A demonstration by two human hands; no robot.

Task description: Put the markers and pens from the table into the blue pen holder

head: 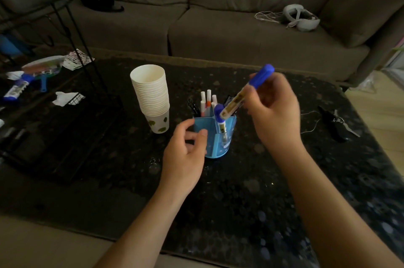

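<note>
Left hand (pixel 185 149) against penholder (pixel 215 134)

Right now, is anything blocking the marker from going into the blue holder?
Nothing blocks it. The marker in the right hand tilts over the holder, beside another marker already standing inside.

the table (pixel 240 191) has a dark speckled top. on it, near the middle, stands the blue holder (pixel 220 136). just to its left is a stack of paper cups (pixel 152 97), upright. near the right edge lies a dark tool (pixel 335 123) with a thin wire (pixel 311 122) beside it. at the left side stands a black wire rack (pixel 72 53), with crumpled white paper (pixel 63 97) by it.
</note>
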